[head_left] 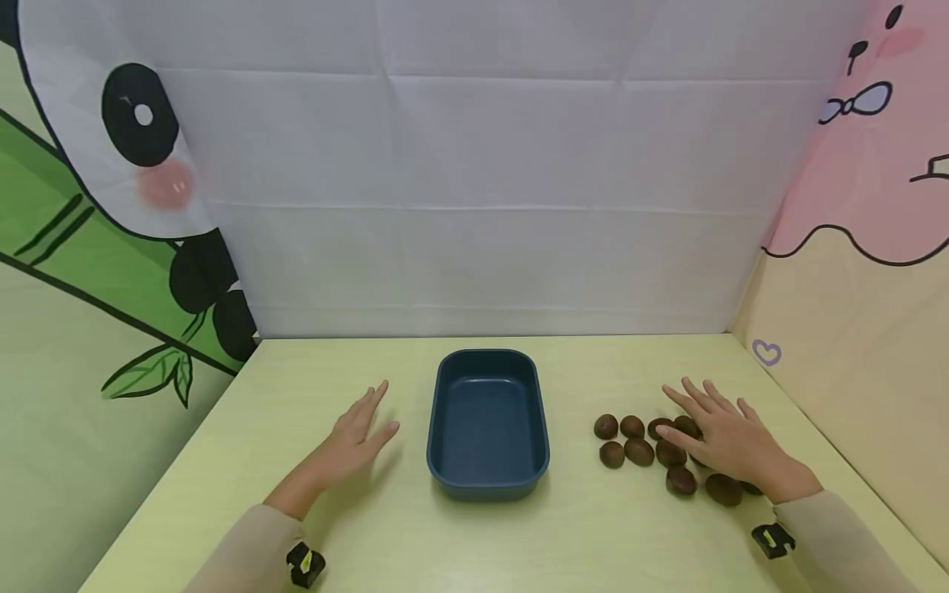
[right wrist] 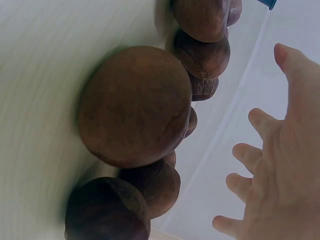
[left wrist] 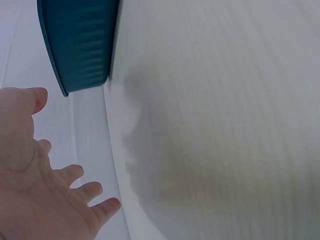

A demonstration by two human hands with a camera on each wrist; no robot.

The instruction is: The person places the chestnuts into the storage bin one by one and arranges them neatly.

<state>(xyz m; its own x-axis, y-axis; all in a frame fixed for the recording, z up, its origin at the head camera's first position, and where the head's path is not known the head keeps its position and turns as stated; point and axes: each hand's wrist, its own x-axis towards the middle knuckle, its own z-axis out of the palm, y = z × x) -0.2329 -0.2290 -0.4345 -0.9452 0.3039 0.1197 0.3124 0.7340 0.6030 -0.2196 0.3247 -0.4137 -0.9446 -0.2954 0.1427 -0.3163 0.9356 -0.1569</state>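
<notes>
Several brown chestnuts point(head_left: 639, 451) lie in loose rows on the right part of the table, some of them hidden under my right hand point(head_left: 730, 441). That hand hovers over them with its fingers spread and holds nothing; in the right wrist view a large chestnut point(right wrist: 135, 106) fills the middle. A dark blue rectangular tray point(head_left: 488, 492) stands at the table's centre with nothing in it. To its left, my left hand point(head_left: 350, 449) is held above the table with straight fingers, apart from the tray. The left wrist view shows the tray's side point(left wrist: 82, 45) beyond the thumb.
The pale yellow table point(head_left: 519, 548) ends at a white cloth backdrop point(head_left: 489, 206). Printed panels with cartoon figures stand at the left point(head_left: 89, 461) and at the right point(head_left: 853, 346). A small black device point(head_left: 306, 565) sits on each wrist.
</notes>
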